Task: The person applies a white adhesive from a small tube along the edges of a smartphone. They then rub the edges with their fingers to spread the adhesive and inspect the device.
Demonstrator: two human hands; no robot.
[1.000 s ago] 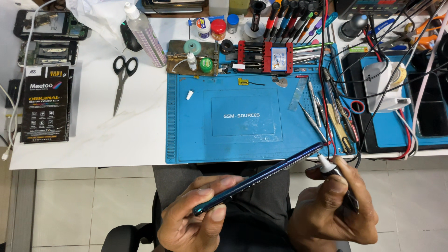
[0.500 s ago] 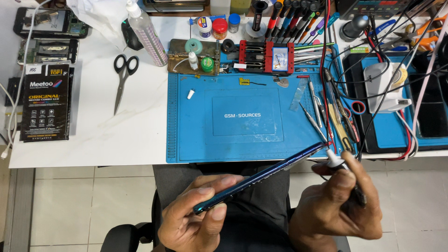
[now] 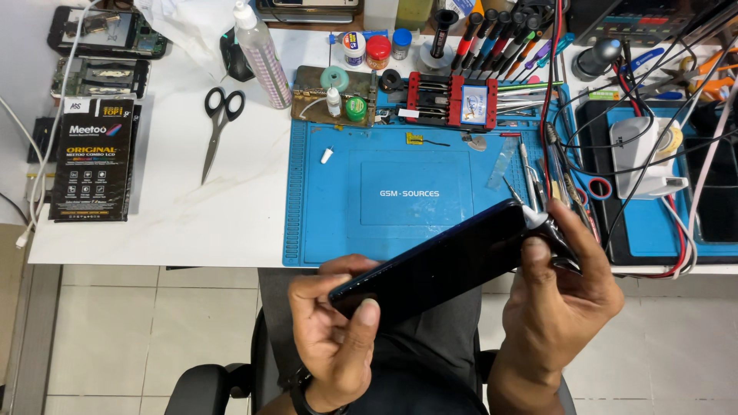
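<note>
Nearest to us, we are holding a dark phone above our lap, just off the near edge of the surface. Our left hand is curled closed around its lower end, thumb pressing on the glass face. Our right hand is pinching the upper end, fingers closed over the corner, where something pale is showing under the thumb; we cannot tell what it is. The phone is lying tilted, its face turned up toward us, looking whole and closed.

Just beyond, the blue work mat is lying on the white surface with its middle bare; we judge that work on the phone itself is at an early stage, since no parts of it are lying out. Tweezers are resting at the mat's right side. Farther left, scissors and a black box are lying untouched. At the far edge, a clear bottle and a red clamp fixture are standing.
</note>
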